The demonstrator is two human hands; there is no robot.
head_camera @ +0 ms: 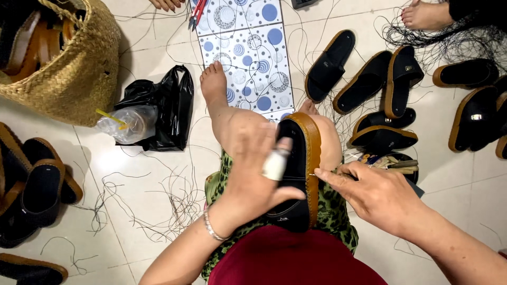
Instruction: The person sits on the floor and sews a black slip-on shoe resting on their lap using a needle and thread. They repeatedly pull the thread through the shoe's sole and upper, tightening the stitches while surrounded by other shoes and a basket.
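Left hand clenched around a black slide sandal with a tan sole rim, held upright on the lap over the knee, one finger wrapped in white tape. Right hand pinches a thin tool or needle at the tan rim, about mid-length; tip too small to tell exactly, so that grip reads as closed on the tool. To do this well: brace the sandal firm against the knee, keep the taped finger behind the rim as a guard, work square to the sole edge, keep loose thread out of the stitch line. Floor is crowded: finished black sandals along the far right side, more sandals at the left edge, woven basket in the far left corner, black plastic bag and clear cup just beside the left foot, patterned blue-dot tile under the feet. Black thread scraps litter the floor left of the lap. Another person's foot at the far right edge. Free room is mostly the near right floor.
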